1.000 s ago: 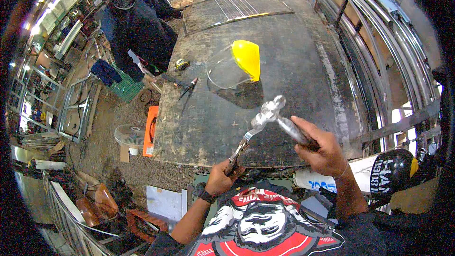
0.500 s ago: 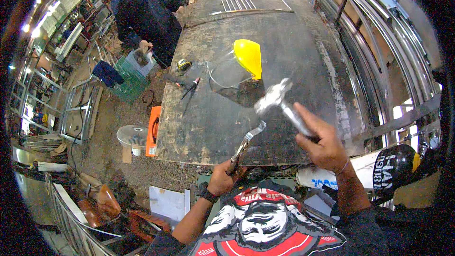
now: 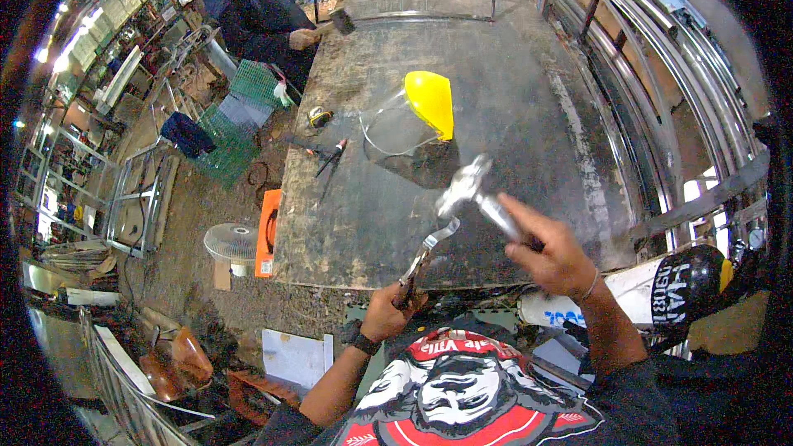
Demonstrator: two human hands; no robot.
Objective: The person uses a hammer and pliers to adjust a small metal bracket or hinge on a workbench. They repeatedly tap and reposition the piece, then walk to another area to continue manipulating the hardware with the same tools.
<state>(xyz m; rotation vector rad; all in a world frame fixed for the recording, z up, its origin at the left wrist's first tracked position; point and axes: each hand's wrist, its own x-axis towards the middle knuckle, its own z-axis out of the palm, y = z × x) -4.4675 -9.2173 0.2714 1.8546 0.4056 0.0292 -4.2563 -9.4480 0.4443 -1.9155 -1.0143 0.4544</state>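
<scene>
My left hand [image 3: 392,311], wearing a dark wristband, is closed around the handles of a pair of pliers [image 3: 419,267] at the table's near edge. The plier jaws hold a small bent metal strip [image 3: 441,234] whose free end points up and to the right. My right hand [image 3: 547,251] grips a shiny metal hammer [image 3: 467,187] by its handle. Its head, blurred by motion, hangs just above the strip's tip; whether they touch I cannot tell. A yellow face shield [image 3: 429,104] with a clear visor lies beyond the hammer on the dark tabletop [image 3: 512,99].
A tape measure [image 3: 320,117] and a hand tool with red and black handles [image 3: 331,157] lie at the table's left. An orange object [image 3: 268,232] stands by that edge, near a fan [image 3: 232,243]. Another person [image 3: 266,16] stands far left. A gas cylinder [image 3: 628,301] lies right.
My right hand and the hammer have moved slightly left and down, closer to the strip. At the far end, the metal frame has been raised from flat. The other person's hand now holds a dark-headed tool.
</scene>
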